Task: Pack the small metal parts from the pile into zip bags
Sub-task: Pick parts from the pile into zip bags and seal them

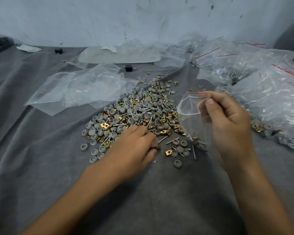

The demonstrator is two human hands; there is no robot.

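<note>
- While the left hand (136, 146) lies knuckles-up on the cloth (41, 158), its fingers are curled and pinch a brass clip (157, 148) at the thumb tip; the hand is a little blurred.
- The pile (137, 112) of grey caps, screws and brass clips starts right at that hand's knuckles and spreads away beyond them, toward the right hand.
- The right hand (227, 119) is raised and grips a bag (190, 116) by its red-striped mouth, thumb and fingers curled onto the film.
- The bag's mouth gapes open to the left of the right hand.
- The bag hangs between the two hands, with a few screws and clips in its lower end, just beside loose parts on the cloth.
- Empty bags (78, 89) lie flat well beyond the left hand, on its outer side.
- Filled bags (270, 99) are heaped just outside the right hand.
</note>
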